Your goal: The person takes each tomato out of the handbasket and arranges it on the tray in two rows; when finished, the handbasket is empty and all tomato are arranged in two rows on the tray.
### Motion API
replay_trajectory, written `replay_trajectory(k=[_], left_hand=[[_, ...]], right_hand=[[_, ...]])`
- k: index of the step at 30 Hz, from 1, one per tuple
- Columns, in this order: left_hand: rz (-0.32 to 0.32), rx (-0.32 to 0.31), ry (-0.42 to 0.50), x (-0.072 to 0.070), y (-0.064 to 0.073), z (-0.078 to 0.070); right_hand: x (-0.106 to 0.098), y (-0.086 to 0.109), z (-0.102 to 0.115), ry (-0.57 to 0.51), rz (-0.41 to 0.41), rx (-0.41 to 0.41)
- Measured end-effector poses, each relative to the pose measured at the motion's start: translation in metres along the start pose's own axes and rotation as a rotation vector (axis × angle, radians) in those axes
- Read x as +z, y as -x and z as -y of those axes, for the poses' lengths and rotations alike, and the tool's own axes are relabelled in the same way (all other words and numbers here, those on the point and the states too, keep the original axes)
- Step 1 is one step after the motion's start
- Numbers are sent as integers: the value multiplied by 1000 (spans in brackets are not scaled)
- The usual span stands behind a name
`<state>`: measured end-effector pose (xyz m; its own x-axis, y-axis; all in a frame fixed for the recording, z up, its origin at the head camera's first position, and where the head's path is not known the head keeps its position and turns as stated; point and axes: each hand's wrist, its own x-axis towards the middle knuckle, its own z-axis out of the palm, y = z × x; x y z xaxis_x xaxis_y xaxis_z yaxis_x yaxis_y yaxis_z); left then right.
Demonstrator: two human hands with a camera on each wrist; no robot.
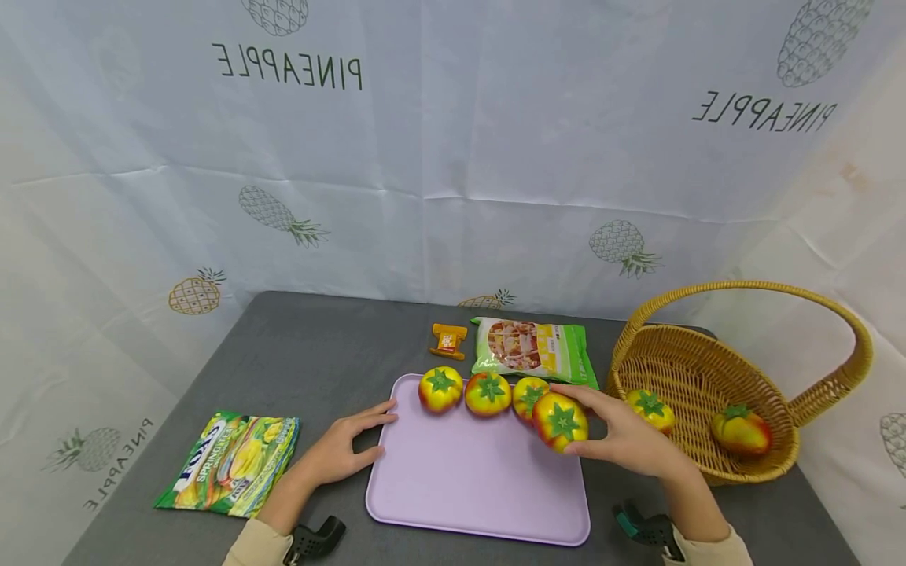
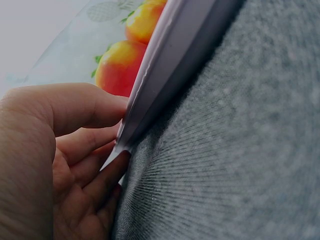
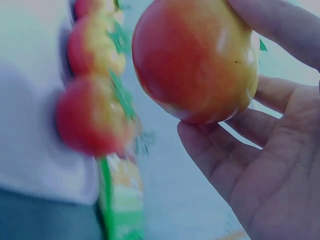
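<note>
My right hand (image 1: 626, 432) holds a red-and-yellow tomato (image 1: 560, 422) with a green star-shaped top, between thumb and fingers. The tomato is raised over the back right of a lilac tray (image 1: 474, 479). In the right wrist view, the held tomato (image 3: 195, 60) sits apart from the row behind it. Along the tray's back edge lie a left tomato (image 1: 440, 390), a middle tomato (image 1: 487, 395) and a right one partly hidden by the held fruit. My left hand (image 1: 343, 450) touches the tray's left rim with its thumb and extended fingertips, also seen against the rim (image 2: 142, 82) in the left wrist view.
A wicker basket (image 1: 753, 377) with a tall handle stands at right, with a tomato (image 1: 651, 410) and another red-and-yellow fruit (image 1: 741, 430) inside. Behind the tray lie a small orange packet (image 1: 449, 341) and a green-and-white bag (image 1: 534, 348). A Fox's bag (image 1: 230, 464) lies at left.
</note>
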<state>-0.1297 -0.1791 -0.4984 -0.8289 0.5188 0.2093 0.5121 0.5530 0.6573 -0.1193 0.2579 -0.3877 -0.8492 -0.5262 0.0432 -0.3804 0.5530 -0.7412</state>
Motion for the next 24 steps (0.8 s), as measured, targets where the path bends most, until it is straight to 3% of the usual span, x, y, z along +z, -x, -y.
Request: replay_trajectory(k=[7, 17, 24], left_hand=[[-4, 6, 1, 1, 0, 1], [-15, 21, -10, 2, 0, 2], [-20, 24, -11, 0, -1, 1]], right_hand=[[33, -15, 3, -50, 17, -18], [78, -40, 13, -123, 17, 24], [107, -58, 21, -146, 32, -8]])
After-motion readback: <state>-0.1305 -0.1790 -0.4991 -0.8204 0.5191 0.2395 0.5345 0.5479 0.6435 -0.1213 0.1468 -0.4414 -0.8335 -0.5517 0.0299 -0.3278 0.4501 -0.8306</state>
